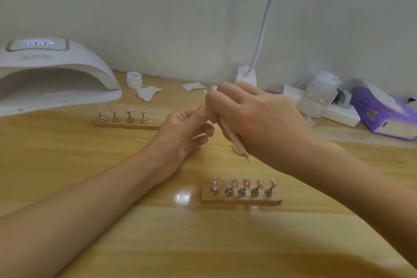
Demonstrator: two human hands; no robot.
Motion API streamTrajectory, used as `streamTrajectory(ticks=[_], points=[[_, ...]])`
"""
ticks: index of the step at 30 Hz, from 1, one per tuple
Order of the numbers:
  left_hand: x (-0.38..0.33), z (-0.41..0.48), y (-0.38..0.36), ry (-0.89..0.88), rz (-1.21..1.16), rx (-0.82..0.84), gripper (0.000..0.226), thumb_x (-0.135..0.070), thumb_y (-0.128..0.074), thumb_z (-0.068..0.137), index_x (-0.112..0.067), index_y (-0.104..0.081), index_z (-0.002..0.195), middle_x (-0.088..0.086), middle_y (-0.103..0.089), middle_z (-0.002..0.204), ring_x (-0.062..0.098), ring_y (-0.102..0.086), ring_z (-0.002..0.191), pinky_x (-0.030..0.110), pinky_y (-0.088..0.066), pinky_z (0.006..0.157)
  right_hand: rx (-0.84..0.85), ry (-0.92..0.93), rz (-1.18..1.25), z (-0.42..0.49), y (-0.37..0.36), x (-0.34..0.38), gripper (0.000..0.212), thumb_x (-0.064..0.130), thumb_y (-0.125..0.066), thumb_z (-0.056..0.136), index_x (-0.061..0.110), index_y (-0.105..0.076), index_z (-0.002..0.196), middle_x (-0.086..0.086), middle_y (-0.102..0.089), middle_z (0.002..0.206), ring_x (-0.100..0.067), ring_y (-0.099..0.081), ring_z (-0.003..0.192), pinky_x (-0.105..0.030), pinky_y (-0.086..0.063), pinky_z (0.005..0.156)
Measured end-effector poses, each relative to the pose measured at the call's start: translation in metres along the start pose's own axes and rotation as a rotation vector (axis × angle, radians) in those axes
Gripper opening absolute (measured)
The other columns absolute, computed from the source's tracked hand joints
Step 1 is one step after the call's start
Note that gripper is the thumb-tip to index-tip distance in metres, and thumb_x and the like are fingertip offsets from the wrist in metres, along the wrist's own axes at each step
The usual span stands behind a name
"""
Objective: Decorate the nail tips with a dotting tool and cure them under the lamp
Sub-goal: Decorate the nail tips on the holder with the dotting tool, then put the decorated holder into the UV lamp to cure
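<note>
Nail tips [246, 181], five of them pink with white dots, stand on metal pegs in a wooden strip [275, 202] on the table [112, 221], lower centre of the frame. A second strip [155, 124] sits at centre left, carrying four plain pink tips [129, 111]. Beyond it, at the upper left, the white curing lamp [52, 74] rests on the table with its arch facing the camera and its top display lit.

Above the near strip, the right hand [259, 119] grips the dotting tool [232, 136]. The tool is slanted, with its metal point down and clear of the nail tips and its other end poking out above the fingers. The left hand [178, 133] is raised just beside it, with the lower fingers curled. Its thumb and forefinger reach to the right hand's fingertips and seem to touch the tool's upper part. The blur hides whether they pinch anything, so I cannot tell its grip.

A small white object [236, 149] lies under the tool, mostly hidden. Along the back wall are a small white jar [134, 79], two crumpled wipes [147, 92], the base and bent neck of a desk light [264, 29], a clear bottle [320, 92], a white power strip [338, 115] and a purple box [383, 115] at the far right.
</note>
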State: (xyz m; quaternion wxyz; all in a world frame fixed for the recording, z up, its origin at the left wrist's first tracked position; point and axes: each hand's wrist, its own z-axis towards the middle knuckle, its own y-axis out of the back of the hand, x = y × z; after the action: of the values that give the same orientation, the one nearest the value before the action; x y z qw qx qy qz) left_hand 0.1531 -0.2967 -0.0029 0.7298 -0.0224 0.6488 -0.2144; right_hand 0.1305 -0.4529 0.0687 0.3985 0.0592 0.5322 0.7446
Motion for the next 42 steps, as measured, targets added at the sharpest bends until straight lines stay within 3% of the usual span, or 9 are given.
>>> streamTrajectory(ticks=[4,7,13,18,21,24,29,34,42], points=[[-0.004,0.001,0.003,0.072,-0.136,-0.046,0.016,-0.033,-0.062,0.080,-0.023,-0.073,0.074,-0.007,-0.065,0.074,0.006,-0.054,0.060,0.019,-0.042,0.058,0.017,-0.013,0.127,-0.006,0.001,-0.009,0.047,-0.010,-0.067,0.075,0.019,-0.058,0.110,0.003,-0.055,0.093,-0.016,-0.053,0.069,-0.032,-0.041,0.038],[-0.005,0.001,0.006,0.118,-0.201,-0.074,0.018,-0.036,-0.061,0.080,-0.021,-0.065,0.071,-0.005,-0.060,0.074,0.008,-0.052,0.059,0.021,-0.042,0.058,0.081,-0.199,0.460,-0.032,0.003,-0.036,0.041,0.000,-0.057,0.087,0.031,-0.053,0.113,0.015,-0.052,0.093,-0.013,-0.052,0.066,-0.025,-0.048,0.057],[-0.005,0.000,0.003,0.123,-0.136,-0.046,0.020,-0.036,-0.057,0.080,-0.018,-0.056,0.073,-0.005,-0.048,0.061,0.009,-0.045,0.056,0.022,-0.042,0.061,0.636,-0.323,0.859,-0.102,0.000,-0.071,0.032,0.024,-0.079,0.082,0.041,-0.065,0.106,0.015,-0.061,0.102,-0.009,-0.056,0.081,-0.010,-0.041,0.064],[-0.001,0.001,0.005,0.116,-0.102,-0.052,0.022,-0.036,-0.059,0.084,-0.019,-0.062,0.071,-0.004,-0.043,0.056,0.011,-0.044,0.056,0.021,-0.045,0.061,0.400,-0.370,0.845,-0.108,-0.021,-0.039,0.027,0.030,-0.083,0.075,0.038,-0.064,0.093,0.020,-0.059,0.092,-0.007,-0.054,0.073,-0.019,-0.043,0.062],[0.002,0.000,0.010,0.069,0.009,-0.031,0.026,-0.041,-0.063,0.087,-0.022,-0.066,0.069,-0.004,-0.044,0.055,0.012,-0.043,0.056,0.031,-0.034,0.067,0.309,-0.382,0.732,-0.117,-0.015,-0.035,0.020,0.044,-0.071,0.072,0.038,-0.063,0.089,0.022,-0.061,0.093,-0.006,-0.056,0.076,-0.021,-0.044,0.061],[0.002,0.002,0.006,0.018,0.161,0.007,0.037,-0.061,-0.070,0.071,-0.024,-0.065,0.066,-0.003,-0.046,0.050,0.014,-0.039,0.053,0.037,-0.023,0.058,0.256,-0.447,0.669,-0.151,-0.002,-0.053,0.024,0.050,-0.066,0.072,0.039,-0.064,0.093,0.021,-0.063,0.094,-0.008,-0.056,0.077,-0.015,-0.039,0.058],[0.015,0.000,-0.030,0.040,0.234,0.154,0.058,-0.073,-0.078,0.056,-0.018,-0.065,0.069,0.004,-0.048,0.051,0.011,-0.042,0.046,0.016,-0.031,0.043,0.161,-0.739,0.572,-0.244,0.020,-0.119,0.023,0.037,-0.082,0.072,0.040,-0.070,0.091,0.016,-0.065,0.092,-0.014,-0.053,0.065,-0.018,-0.038,0.054],[0.035,0.022,-0.120,0.166,0.250,0.349,0.043,-0.060,-0.074,0.074,-0.017,-0.070,0.073,0.004,-0.056,0.058,0.012,-0.044,0.050,0.014,-0.039,0.046,0.100,-1.074,0.431,-0.320,0.019,-0.185,0.024,0.018,-0.087,0.071,0.031,-0.071,0.085,0.013,-0.068,0.077,-0.001,-0.046,0.058,-0.013,-0.039,0.056],[0.088,0.098,-0.281,0.220,0.144,0.298,0.025,-0.029,-0.054,0.100,-0.011,-0.064,0.085,-0.008,-0.059,0.051,0.006,-0.049,0.049,0.019,-0.039,0.052,0.091,-1.306,0.364,-0.358,0.008,-0.257,0.016,0.018,-0.084,0.076,0.023,-0.074,0.087,0.005,-0.069,0.081,0.008,-0.054,0.061,-0.010,-0.037,0.055]])
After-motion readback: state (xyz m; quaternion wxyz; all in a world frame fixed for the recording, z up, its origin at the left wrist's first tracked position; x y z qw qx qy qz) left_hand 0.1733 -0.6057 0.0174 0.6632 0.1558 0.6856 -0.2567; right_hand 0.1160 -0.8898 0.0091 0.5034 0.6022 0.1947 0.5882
